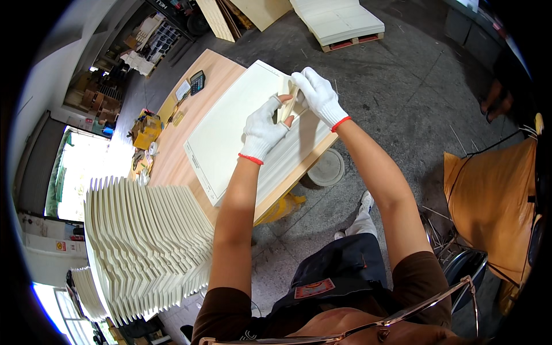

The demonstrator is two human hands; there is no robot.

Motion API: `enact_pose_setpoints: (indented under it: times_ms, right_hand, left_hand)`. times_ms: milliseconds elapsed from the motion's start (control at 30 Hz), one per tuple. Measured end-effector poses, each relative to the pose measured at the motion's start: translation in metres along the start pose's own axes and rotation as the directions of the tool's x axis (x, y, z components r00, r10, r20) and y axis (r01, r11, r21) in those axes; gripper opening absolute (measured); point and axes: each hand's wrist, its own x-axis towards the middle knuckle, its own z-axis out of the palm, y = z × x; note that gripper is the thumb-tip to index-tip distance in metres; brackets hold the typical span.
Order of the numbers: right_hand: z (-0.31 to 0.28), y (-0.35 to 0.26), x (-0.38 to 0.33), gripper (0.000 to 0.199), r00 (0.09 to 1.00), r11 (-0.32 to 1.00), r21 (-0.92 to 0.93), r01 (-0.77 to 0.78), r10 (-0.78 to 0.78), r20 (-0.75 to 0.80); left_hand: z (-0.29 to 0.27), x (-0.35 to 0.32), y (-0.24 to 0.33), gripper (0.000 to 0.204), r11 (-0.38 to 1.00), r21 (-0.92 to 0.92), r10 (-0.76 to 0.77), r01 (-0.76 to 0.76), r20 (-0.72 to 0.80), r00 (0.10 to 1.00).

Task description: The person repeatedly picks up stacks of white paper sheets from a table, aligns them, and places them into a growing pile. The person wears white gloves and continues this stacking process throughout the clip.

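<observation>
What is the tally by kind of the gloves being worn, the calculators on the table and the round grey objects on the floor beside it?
White fabric gloves with red cuffs: 2 (left hand, right hand)
Dark rectangular calculator on the pale wooden table: 1
Round grey object: 1
Total: 4

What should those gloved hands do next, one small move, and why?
Perhaps the right hand could ease the pale piece down while the left hand steadies it: both hands are on it, and it stands raised over the pale sheets, which lie flat. Whether it belongs to a sheet, I cannot tell.
</observation>
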Motion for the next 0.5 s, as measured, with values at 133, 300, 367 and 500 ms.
enact_pose_setpoints:
  times_ms: [133, 300, 367, 500]
  right_hand:
    - [-0.002, 0.0, 0.0, 0.045, 1.0, 1.0, -0.003, 0.01, -0.01, -0.004]
    - [0.0, 0.003, -0.001, 0.041, 0.987, 0.989, -0.015, 0.147, -0.147, -0.058]
    - [-0.001, 0.001, -0.002, 0.04, 0.992, 0.993, -0.002, 0.12, -0.12, -0.047]
    - [-0.001, 0.006, 0.002, 0.039, 0.988, 0.989, -0.026, 0.142, -0.144, -0.063]
  left_hand:
    - [-0.003, 0.0, 0.006, 0.051, 1.0, -0.012, -0.026, 0.026, 0.029, 0.999]
    - [-0.002, 0.0, 0.001, 0.045, 0.991, -0.126, -0.046, 0.05, 0.036, 0.998]
    - [-0.004, -0.001, 0.002, 0.043, 0.985, -0.168, -0.041, 0.046, 0.038, 0.998]
    - [-0.003, 0.001, -0.003, 0.042, 0.983, -0.183, -0.024, 0.031, 0.04, 0.999]
